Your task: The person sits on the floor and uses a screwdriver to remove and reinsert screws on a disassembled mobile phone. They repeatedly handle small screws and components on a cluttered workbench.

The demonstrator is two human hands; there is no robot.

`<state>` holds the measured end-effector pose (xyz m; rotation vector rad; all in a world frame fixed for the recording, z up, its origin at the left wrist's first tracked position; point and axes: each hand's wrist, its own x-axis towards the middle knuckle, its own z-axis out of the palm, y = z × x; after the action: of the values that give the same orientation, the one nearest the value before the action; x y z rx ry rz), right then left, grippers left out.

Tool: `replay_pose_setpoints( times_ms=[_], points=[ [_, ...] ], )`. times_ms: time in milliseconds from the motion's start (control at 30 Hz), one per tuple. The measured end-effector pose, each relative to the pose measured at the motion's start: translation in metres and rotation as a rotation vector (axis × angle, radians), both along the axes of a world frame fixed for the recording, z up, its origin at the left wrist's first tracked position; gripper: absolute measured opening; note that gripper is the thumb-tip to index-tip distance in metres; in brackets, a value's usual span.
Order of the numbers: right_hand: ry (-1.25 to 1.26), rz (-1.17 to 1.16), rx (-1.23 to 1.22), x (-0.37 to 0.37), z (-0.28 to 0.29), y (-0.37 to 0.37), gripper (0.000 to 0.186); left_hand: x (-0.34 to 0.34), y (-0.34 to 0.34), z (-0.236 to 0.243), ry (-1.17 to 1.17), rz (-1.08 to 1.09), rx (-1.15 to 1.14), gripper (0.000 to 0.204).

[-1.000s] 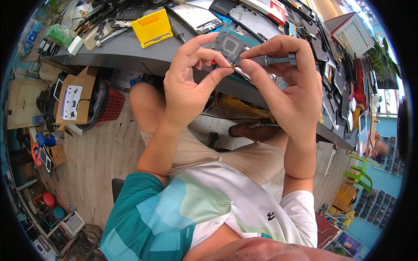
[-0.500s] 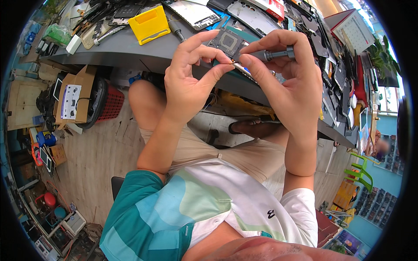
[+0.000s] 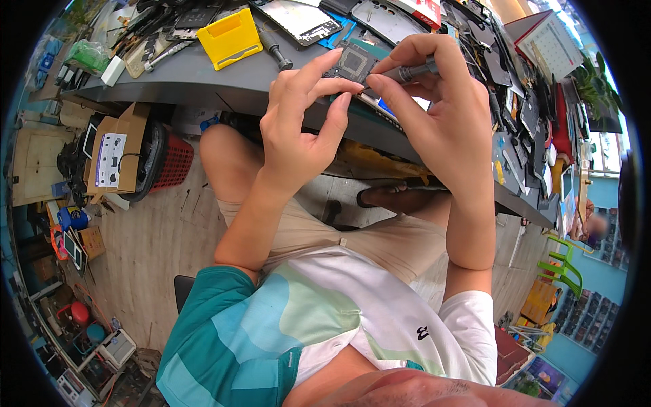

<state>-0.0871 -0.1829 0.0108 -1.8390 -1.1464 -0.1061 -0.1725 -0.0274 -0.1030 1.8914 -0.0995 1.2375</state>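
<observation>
My right hand (image 3: 447,102) is closed round a dark grey screwdriver (image 3: 412,72), its thumb and fingertips near the front end. The screwdriver lies nearly level, its thin tip pointing left toward my left hand (image 3: 305,119). My left index fingertip is close beside that tip. The left thumb stands just below the index finger, a little apart, and I see nothing held between them. Just beyond the fingers is a dark board (image 3: 354,62) with a square outline on it. Under my hands, partly covered, is a pale, thin-edged device (image 3: 386,107) with a blue patch.
A yellow plastic holder (image 3: 230,39) and another grey tool (image 3: 274,53) lie on the grey desk (image 3: 163,85). An open phone or tablet shell (image 3: 298,20) lies behind. Piled parts (image 3: 519,129) cover the right side. Below left stand a cardboard box (image 3: 119,152) and a red basket (image 3: 175,159).
My left thumb has drawn back from the screwdriver's tip, loosening the pinch there. My right hand has shifted slightly up and left with the screwdriver.
</observation>
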Motion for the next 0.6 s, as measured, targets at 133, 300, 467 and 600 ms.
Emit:
replay_pose_setpoints(
  times_ms=[133, 300, 467, 600],
  points=[
    [0.015, 0.004, -0.008, 0.0005, -0.0015, 0.0011, 0.032, -0.0021, 0.0028, -0.0012, -0.028, 0.005, 0.044, 0.052],
    [0.01, 0.023, -0.029, 0.0011, -0.0008, 0.0024, 0.031, -0.0028, 0.0042, -0.0035, -0.041, 0.021, 0.056, 0.049],
    [0.033, 0.04, -0.047, 0.0009, 0.0018, 0.0039, 0.031, -0.0055, 0.0064, -0.0029, -0.004, 0.025, 0.115, 0.042],
    [0.062, 0.097, -0.076, 0.0037, 0.0053, 0.0042, 0.032, -0.0063, 0.0065, -0.0034, -0.001, 0.027, 0.092, 0.042]
  ],
)
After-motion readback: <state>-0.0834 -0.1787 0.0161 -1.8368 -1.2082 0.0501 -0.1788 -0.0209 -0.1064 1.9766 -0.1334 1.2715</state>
